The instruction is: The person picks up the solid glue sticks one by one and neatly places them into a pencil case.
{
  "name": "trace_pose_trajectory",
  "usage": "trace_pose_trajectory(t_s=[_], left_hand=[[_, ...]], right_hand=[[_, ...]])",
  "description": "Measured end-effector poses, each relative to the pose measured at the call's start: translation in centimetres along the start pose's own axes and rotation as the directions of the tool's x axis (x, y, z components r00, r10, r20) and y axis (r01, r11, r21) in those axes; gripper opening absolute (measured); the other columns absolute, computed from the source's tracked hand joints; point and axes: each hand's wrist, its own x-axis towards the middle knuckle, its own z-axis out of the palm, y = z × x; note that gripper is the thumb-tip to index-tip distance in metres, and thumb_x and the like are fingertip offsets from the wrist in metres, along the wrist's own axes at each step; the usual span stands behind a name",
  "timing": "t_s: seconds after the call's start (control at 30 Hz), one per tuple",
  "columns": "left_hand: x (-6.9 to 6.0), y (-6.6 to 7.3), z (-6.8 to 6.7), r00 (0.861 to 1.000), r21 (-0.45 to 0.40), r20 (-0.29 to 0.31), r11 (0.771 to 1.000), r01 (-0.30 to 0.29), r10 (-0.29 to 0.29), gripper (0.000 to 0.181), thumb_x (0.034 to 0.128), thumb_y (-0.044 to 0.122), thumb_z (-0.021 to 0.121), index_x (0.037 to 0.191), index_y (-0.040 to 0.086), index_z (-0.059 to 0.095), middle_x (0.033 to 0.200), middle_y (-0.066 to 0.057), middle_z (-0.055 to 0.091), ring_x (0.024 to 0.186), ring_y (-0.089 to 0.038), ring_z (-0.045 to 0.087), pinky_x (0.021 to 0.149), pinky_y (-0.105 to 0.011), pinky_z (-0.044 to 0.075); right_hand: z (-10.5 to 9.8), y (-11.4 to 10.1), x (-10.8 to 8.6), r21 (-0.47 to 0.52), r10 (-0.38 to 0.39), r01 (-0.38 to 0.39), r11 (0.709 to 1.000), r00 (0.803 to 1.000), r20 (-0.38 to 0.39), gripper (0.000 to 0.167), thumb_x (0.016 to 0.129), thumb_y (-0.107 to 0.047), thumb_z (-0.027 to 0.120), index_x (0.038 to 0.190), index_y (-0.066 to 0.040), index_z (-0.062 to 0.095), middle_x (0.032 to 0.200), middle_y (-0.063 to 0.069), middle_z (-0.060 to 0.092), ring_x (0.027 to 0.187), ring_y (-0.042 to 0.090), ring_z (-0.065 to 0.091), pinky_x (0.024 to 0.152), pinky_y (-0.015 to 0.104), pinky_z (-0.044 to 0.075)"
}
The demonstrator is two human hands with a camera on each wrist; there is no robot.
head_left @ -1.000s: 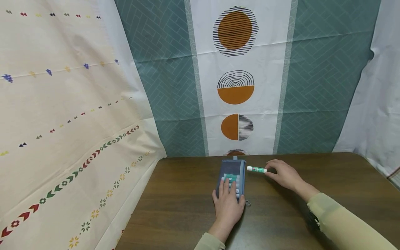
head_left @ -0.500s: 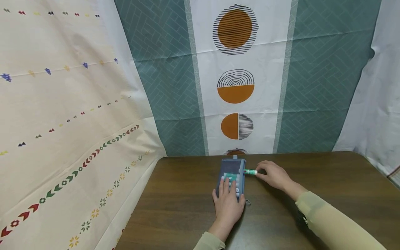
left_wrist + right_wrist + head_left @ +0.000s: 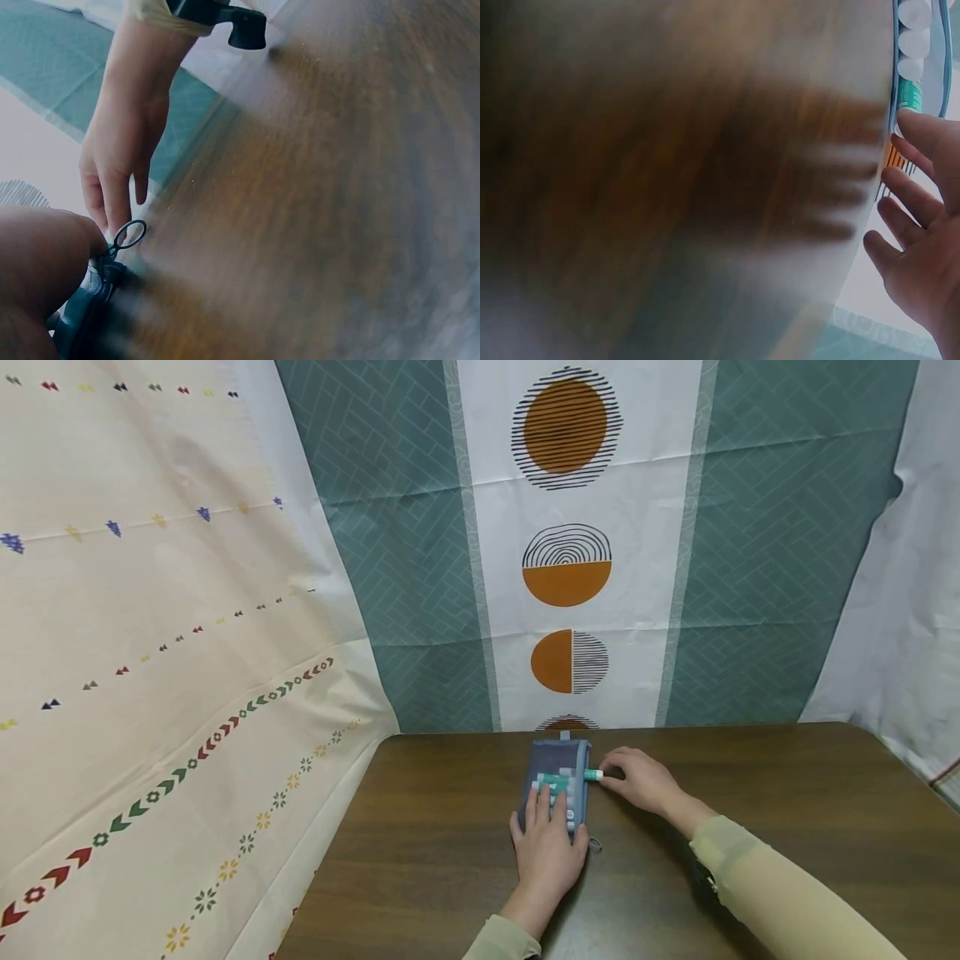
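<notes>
A flat blue-grey zip pouch [image 3: 551, 755] with a see-through front lies near the table's far edge. Several green-and-white sticks [image 3: 553, 783] show inside it. My left hand [image 3: 550, 853] rests on the pouch's lower part with fingers spread and fairly straight. At the pouch's right side, my right hand [image 3: 639, 779] pinches the outer end of a glue stick [image 3: 593, 775] between thumb and finger. The rest of that stick is inside the pouch. In the right wrist view, white round ends [image 3: 913, 43] line the pouch opening beside the green glue stick [image 3: 910, 96].
The brown wooden table [image 3: 435, 835] extends to both sides of the pouch. A small ring [image 3: 595, 844] sticks out at the pouch's lower right corner. A patterned cream cloth [image 3: 187, 718] hangs at the left, and a green-and-white curtain [image 3: 420, 610] hangs behind the table.
My right hand has moved left, sliding the glue stick from outside the pouch's right edge to mostly inside it. The left hand has stayed on the pouch.
</notes>
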Motion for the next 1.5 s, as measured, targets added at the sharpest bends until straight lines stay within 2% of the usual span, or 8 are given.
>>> trace_pose_trajectory(t_s=[0.33,0.73,1.0,1.23,1.5], left_hand=[[-0.1,0.0,0.0,1.0,-0.009,-0.01,1.0,-0.01,0.01,0.061,0.1052,0.043,0.072,0.159,0.016,0.061,0.171,-0.014,0.046,0.163,-0.037,0.032,0.12,-0.078,0.028],[0.0,0.0,0.0,1.0,-0.015,-0.005,1.0,-0.006,0.006,0.061,0.1054,0.043,0.071,0.159,0.016,0.061,0.171,-0.014,0.046,0.163,-0.037,0.032,0.12,-0.078,0.027],[0.0,0.1,-0.2,1.0,-0.029,-0.004,1.0,-0.005,0.005,0.061,0.1049,0.042,0.072,0.158,0.015,0.062,0.171,-0.015,0.046,0.162,-0.038,0.033,0.12,-0.078,0.027],[0.1,0.0,-0.1,1.0,-0.016,-0.007,1.0,-0.006,0.005,0.061,0.1049,0.043,0.072,0.158,0.015,0.061,0.171,-0.015,0.046,0.162,-0.038,0.033,0.12,-0.077,0.028],[0.1,0.0,0.0,1.0,-0.021,0.0,1.0,-0.004,0.004,0.061,0.1055,0.043,0.071,0.159,0.015,0.061,0.172,-0.015,0.045,0.163,-0.037,0.032,0.12,-0.077,0.027]], right_hand=[[0.9,-0.5,0.6,0.026,0.009,-0.009,1.0,1.0,-0.008,0.02,0.102,-0.024,0.081,0.115,-0.008,0.082,0.125,0.015,0.075,0.122,0.04,0.068,0.104,0.062,0.054],[1.2,-1.5,1.1,0.037,0.015,-0.016,0.999,1.0,0.012,0.026,0.104,-0.027,0.079,0.119,-0.006,0.082,0.132,0.02,0.071,0.128,0.046,0.064,0.108,0.066,0.05],[1.3,-2.0,1.2,0.07,0.06,-0.062,0.996,0.998,0.025,0.026,0.104,-0.025,0.079,0.122,-0.007,0.081,0.136,0.021,0.069,0.131,0.045,0.062,0.11,0.065,0.05],[1.4,-1.8,1.1,0.109,0.079,-0.079,0.991,0.997,0.003,0.021,0.102,-0.025,0.082,0.114,-0.007,0.08,0.132,0.021,0.071,0.129,0.045,0.063,0.109,0.065,0.05],[1.9,-1.8,1.2,0.104,0.085,-0.088,0.991,0.996,0.033,0.018,0.101,-0.025,0.082,0.112,-0.011,0.08,0.143,0.024,0.065,0.137,0.049,0.058,0.111,0.067,0.048]])
